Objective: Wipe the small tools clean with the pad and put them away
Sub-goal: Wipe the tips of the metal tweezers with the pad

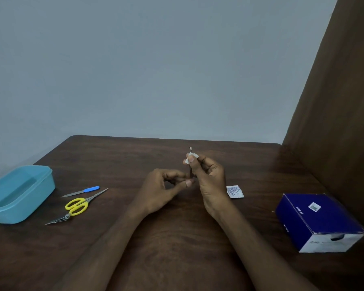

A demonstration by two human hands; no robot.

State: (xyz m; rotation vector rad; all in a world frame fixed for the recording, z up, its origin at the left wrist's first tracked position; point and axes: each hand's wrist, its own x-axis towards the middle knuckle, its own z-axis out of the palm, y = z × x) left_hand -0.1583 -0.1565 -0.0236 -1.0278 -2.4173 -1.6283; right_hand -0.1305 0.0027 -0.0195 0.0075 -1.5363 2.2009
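Up over the table (177, 238), the right hand (210, 181) has its fingers (191, 159) pinched on a white pad (192, 156) wrapped round a thin upright tool (190, 169). The left hand (164, 190) pinches the tool's lower end. A torn sachet (235, 191) lies just right of the hands, a blue box (317, 221) further right. Leftward lie yellow scissors (78, 204), a file (82, 191), tweezers (58, 220) and an open tub (19, 194).

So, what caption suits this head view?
Right hand wipes a thin tool with a pad; left hand holds it.
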